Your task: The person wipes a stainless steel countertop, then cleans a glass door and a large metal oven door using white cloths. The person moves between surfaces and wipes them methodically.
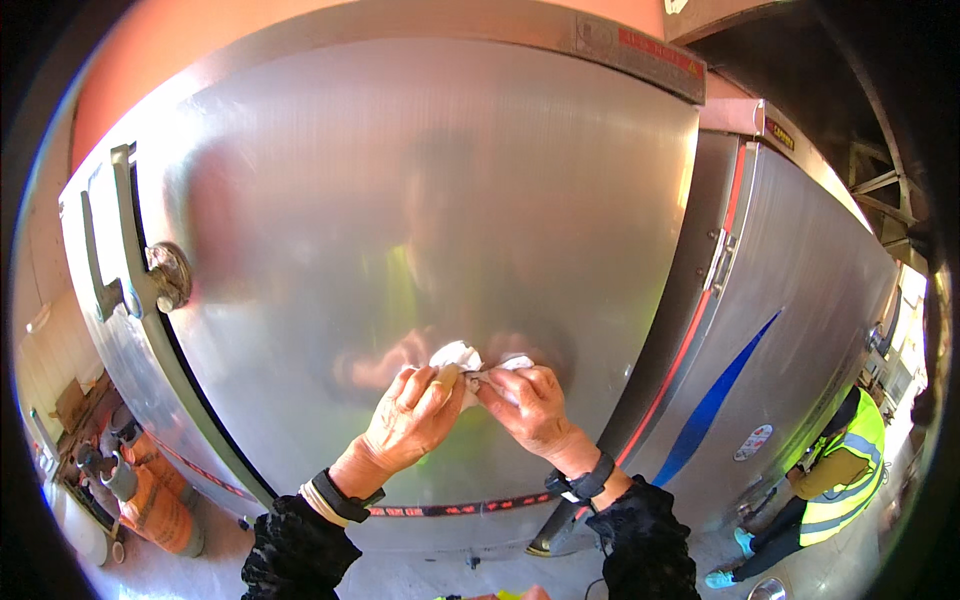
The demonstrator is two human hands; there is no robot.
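Note:
Both of my hands grip a crumpled white cloth or paper wad (459,355) in front of a large brushed stainless steel door (450,187). My left hand (420,412) has its fingers curled around the wad's left part. The right part is pinched by my right hand (531,405), close beside the left. Fingers and wad are mirrored in the steel just above them; whether the wad touches the door I cannot tell. A latch with a round metal knob (169,276) sits at the door's left edge. Each wrist wears a dark band.
A second steel cabinet (787,285) with a blue stripe stands to the right. Beside it a person in a yellow reflective vest (847,465) bends low. Orange gas cylinders (154,502) stand at the lower left. A metal bowl (766,589) lies on the floor, lower right.

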